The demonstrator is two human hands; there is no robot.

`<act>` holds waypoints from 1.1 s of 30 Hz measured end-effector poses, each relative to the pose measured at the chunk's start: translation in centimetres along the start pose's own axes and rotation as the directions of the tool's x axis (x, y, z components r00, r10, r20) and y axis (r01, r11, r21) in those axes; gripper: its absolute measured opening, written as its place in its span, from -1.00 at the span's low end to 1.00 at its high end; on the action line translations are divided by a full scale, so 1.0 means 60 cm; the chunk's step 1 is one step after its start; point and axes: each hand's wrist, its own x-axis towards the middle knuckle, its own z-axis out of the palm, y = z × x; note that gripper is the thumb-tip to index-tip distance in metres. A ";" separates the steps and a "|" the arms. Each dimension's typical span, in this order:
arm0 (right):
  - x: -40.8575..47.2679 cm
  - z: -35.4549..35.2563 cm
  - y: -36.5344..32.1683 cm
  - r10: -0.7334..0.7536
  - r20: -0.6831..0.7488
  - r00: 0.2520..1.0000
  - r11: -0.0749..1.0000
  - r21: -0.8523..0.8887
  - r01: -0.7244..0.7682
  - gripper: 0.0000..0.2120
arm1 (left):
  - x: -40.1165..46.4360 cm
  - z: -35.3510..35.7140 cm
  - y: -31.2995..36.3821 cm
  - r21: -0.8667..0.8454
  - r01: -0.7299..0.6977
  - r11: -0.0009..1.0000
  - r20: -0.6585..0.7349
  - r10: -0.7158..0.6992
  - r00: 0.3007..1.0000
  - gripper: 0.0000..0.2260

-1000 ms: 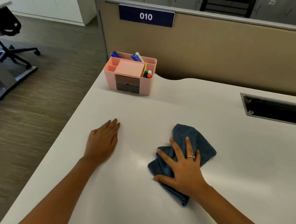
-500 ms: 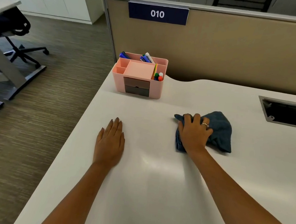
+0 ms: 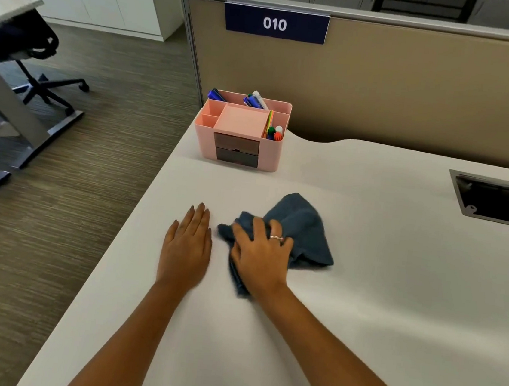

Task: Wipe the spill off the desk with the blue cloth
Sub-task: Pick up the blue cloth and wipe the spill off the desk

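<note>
The crumpled blue cloth point(image 3: 298, 225) lies on the white desk point(image 3: 377, 300), a little left of the middle. My right hand point(image 3: 261, 254) presses down on the cloth's left part, fingers curled into the fabric, and looks slightly blurred. Just left of it, almost touching the cloth's edge, my left hand point(image 3: 188, 242) rests flat on the desk with its fingers together and nothing in it. I see no spill on the desk surface.
A pink desk organiser point(image 3: 240, 131) with pens stands at the desk's far left corner. A cable slot point(image 3: 497, 199) is cut into the desk at the right. A beige partition point(image 3: 414, 93) closes the back. The desk's left edge drops to the floor, where an office chair point(image 3: 20, 52) stands.
My right hand pushed the cloth away from me, then dragged it back and to the left, close to my left hand. My left hand stayed flat on the desk.
</note>
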 end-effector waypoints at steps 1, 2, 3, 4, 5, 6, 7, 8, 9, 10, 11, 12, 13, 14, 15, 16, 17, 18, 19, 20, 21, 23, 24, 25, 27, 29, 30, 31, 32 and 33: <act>0.011 0.004 0.024 0.032 0.002 0.999 0.999 -0.020 -0.032 -0.66 | -0.001 -0.001 0.002 -0.003 0.005 1.000 -0.009 -0.005 1.000 -0.47; 0.022 0.008 0.055 0.077 -0.005 0.997 0.996 -0.045 -0.077 -0.66 | -0.001 -0.001 0.003 -0.003 0.008 1.000 -0.013 -0.008 1.000 -0.47; 0.032 0.009 0.095 0.128 -0.016 0.992 0.989 -0.073 -0.129 -0.67 | -0.002 -0.002 0.003 0.000 0.007 1.000 -0.016 -0.007 1.000 -0.47; 0.040 0.009 0.139 0.182 -0.032 0.983 0.977 -0.104 -0.184 -0.70 | -0.002 -0.001 0.002 0.004 0.006 1.000 -0.015 -0.006 1.000 -0.48; 0.044 0.008 0.186 0.236 -0.048 0.971 0.961 -0.136 -0.240 -0.72 | -0.001 -0.001 0.002 0.010 0.006 1.000 -0.014 -0.006 1.000 -0.48; 0.045 0.005 0.233 0.283 -0.060 0.957 0.943 -0.163 -0.289 -0.74 | -0.001 0.000 0.002 0.013 0.009 1.000 -0.012 -0.009 1.000 -0.48; 0.045 0.003 0.273 0.320 -0.060 0.946 0.929 -0.177 -0.326 -0.72 | -0.001 0.000 0.000 0.015 0.012 1.000 -0.012 -0.012 1.000 -0.48; 0.043 0.000 0.306 0.347 -0.051 0.936 0.920 -0.177 -0.351 -0.67 | -0.001 0.000 0.002 0.017 0.010 1.000 -0.011 -0.010 1.000 -0.48; 0.040 0.000 0.326 0.361 -0.041 0.932 0.918 -0.162 -0.362 -0.62 | 0.000 0.000 0.003 0.019 0.007 1.000 -0.012 -0.007 1.000 -0.48; 0.040 0.000 0.332 0.368 -0.045 0.929 0.917 -0.145 -0.371 -0.59 | -0.001 -0.001 0.003 0.018 0.007 1.000 -0.011 -0.007 1.000 -0.47; 0.041 0.001 0.327 0.378 -0.053 0.924 0.914 -0.136 -0.382 -0.58 | -0.001 -0.001 0.003 0.015 0.006 1.000 -0.012 -0.006 1.000 -0.47; 0.041 0.000 0.312 0.384 -0.066 0.921 0.911 -0.135 -0.390 -0.59 | -0.001 -0.001 0.005 0.010 0.006 1.000 -0.012 -0.006 1.000 -0.47; 0.041 -0.002 0.285 0.378 -0.063 0.923 0.914 -0.131 -0.384 -0.61 | -0.001 -0.001 0.004 0.009 0.008 1.000 -0.012 -0.008 1.000 -0.47; 0.039 -0.007 0.253 0.356 -0.053 0.933 0.925 -0.121 -0.360 -0.65 | 0.000 -0.002 0.004 0.009 0.010 1.000 -0.011 -0.010 1.000 -0.48; 0.034 -0.011 0.216 0.316 -0.037 0.948 0.942 -0.102 -0.318 -0.68 | 0.001 -0.002 0.003 0.011 0.009 1.000 -0.013 -0.009 1.000 -0.48; 0.025 -0.014 0.176 0.267 -0.019 0.963 0.960 -0.076 -0.268 -0.69 | 0.001 -0.001 0.004 0.015 0.008 1.000 -0.012 -0.008 1.000 -0.48; 0.015 -0.017 0.132 0.210 -0.002 0.978 0.977 -0.045 -0.210 -0.70 | 0.002 -0.001 0.002 0.019 0.009 1.000 -0.010 -0.009 1.000 -0.48; -0.001 -0.023 0.089 0.152 0.015 0.988 0.988 -0.012 -0.152 -0.69 | 0.002 0.000 0.002 0.021 0.010 1.000 -0.007 -0.009 1.000 -0.47; -0.020 -0.029 0.050 0.091 0.031 0.995 0.996 0.013 -0.091 -0.69 | 0.002 0.000 0.002 0.022 0.008 1.000 -0.005 -0.008 1.000 -0.47; -0.041 -0.034 0.019 0.029 0.051 0.998 0.999 0.033 -0.031 -0.69 | 0.001 0.000 0.001 0.020 0.005 1.000 -0.002 -0.005 1.000 -0.47; -0.061 -0.038 0.000 -0.021 0.062 0.998 0.999 0.049 0.018 -0.69 | 0.001 0.001 0.001 0.018 0.000 1.000 0.001 0.000 1.000 -0.47; -0.086 -0.040 -0.001 -0.071 0.035 0.997 0.994 0.083 0.068 -0.70 | -0.001 0.000 0.002 0.011 -0.009 1.000 -0.002 0.009 1.000 -0.49; -0.089 -0.039 0.012 -0.080 0.006 0.997 0.991 0.107 0.079 -0.70 | 0.000 -0.001 0.002 0.004 -0.006 1.000 -0.005 0.006 1.000 -0.51; -0.089 -0.038 0.031 -0.079 -0.010 0.997 0.990 0.115 0.079 -0.70 | 0.000 -0.002 0.002 -0.005 0.000 1.000 -0.008 0.000 1.000 -0.53; -0.082 -0.038 0.090 -0.039 -0.015 0.999 0.996 0.082 0.040 -0.68 | -0.002 -0.002 0.002 -0.035 0.009 0.999 -0.018 -0.009 1.000 -0.57; -0.073 -0.038 0.186 0.076 -0.022 0.997 0.997 0.003 -0.076 -0.68 | -0.007 -0.002 0.002 -0.059 0.013 0.998 -0.027 -0.014 1.000 -0.58; -0.073 -0.040 0.243 0.159 -0.026 0.987 0.986 -0.045 -0.160 -0.68 | -0.009 -0.002 0.001 -0.066 0.016 0.998 -0.029 -0.018 0.999 -0.58; -0.075 -0.043 0.300 0.245 -0.031 0.969 0.965 -0.083 -0.247 -0.69 | -0.010 -0.003 -0.001 -0.069 0.022 0.997 -0.031 -0.024 0.999 -0.58; -0.086 -0.050 0.352 0.333 -0.036 0.942 0.935 -0.115 -0.335 -0.69 | -0.012 -0.002 0.001 -0.070 0.019 0.997 -0.032 -0.022 0.999 -0.58; -0.095 -0.057 0.393 0.402 -0.032 0.915 0.906 -0.133 -0.403 -0.70 | -0.013 -0.002 0.004 -0.069 0.024 0.997 -0.034 -0.026 0.999 -0.58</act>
